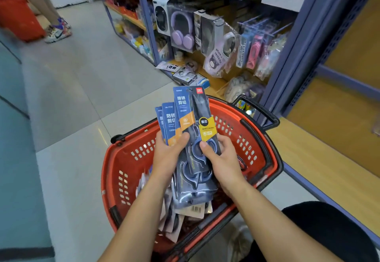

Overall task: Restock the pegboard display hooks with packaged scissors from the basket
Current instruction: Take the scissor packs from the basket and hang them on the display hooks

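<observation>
Scissors packs (185,118), fanned stack of several, held up over the basket (236,122). Blue card backing, orange diagonal band, white Chinese print, hang hole end pointing up and away. Front pack (195,115) is the clearest: black blades, blue handle loops under clear blister, yellow hexagon label with a black disc, red brand tag at the top corner. Packs behind it are offset to the left, and only their blue and orange edges show; one reads 220 something.

Left hand (166,155) grips the stack from the left side, thumb across the front of the cards. Right hand (222,157) pinches the front pack at the handle loops, thumb on top, fingers curled behind. Both hands closed on packs, both forearms bare.

Basket is red plastic with slotted walls and a black rim and handles; one handle (259,107) is folded out at the far side. It sits on the tiled floor (82,89). More scissors packs (185,210) lie piled inside, some face down with a barcode showing.

Beyond the basket is a blue-framed shelving unit (292,56). Boxed headphones (182,29), purple pair visible, and bagged small goods hang on hooks (257,27). Loose packs lie on the bottom shelf. Right side has an orange-tan backboard (353,52) and a wooden shelf (320,155).

Far left, another person's legs and sneakers (57,31) beside a red bin (18,19).
</observation>
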`<action>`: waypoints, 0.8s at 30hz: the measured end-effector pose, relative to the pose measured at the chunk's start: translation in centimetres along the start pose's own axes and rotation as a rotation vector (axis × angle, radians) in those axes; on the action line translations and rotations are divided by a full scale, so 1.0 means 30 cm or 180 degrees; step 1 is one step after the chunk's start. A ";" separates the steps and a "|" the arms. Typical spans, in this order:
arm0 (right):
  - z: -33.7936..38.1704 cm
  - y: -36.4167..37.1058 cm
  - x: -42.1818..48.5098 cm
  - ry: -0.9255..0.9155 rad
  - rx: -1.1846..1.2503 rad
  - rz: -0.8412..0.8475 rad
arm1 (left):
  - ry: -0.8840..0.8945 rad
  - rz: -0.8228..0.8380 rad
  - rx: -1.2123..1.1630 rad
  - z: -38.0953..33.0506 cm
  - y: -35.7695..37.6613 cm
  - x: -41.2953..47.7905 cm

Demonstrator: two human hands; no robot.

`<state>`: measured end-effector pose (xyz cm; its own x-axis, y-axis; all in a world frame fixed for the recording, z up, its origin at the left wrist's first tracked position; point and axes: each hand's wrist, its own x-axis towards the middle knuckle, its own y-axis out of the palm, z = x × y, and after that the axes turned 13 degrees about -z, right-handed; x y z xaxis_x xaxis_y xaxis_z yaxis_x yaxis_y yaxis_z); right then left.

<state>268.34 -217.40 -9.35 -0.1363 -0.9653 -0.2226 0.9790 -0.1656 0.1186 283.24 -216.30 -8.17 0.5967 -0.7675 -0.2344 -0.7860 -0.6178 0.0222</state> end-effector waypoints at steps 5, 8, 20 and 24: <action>0.007 -0.015 0.031 0.0198 0.0409 -0.0128 | -0.0115 -0.0031 0.0040 0.010 0.015 0.022; 0.018 -0.029 0.055 0.0316 0.0548 -0.0279 | -0.0207 0.0009 -0.0040 0.014 0.014 0.029; 0.121 -0.153 0.052 0.0060 0.0259 -0.0161 | 0.0417 0.0267 -0.0105 -0.119 0.090 0.003; 0.159 -0.215 0.008 -0.0382 -0.0013 -0.0237 | 0.0660 0.0518 -0.0185 -0.177 0.182 -0.033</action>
<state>261.26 -217.51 -5.56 -0.2256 -0.9676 -0.1134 0.9661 -0.2372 0.1020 279.22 -219.82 -2.66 0.4883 -0.8725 -0.0194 -0.8673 -0.4876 0.1005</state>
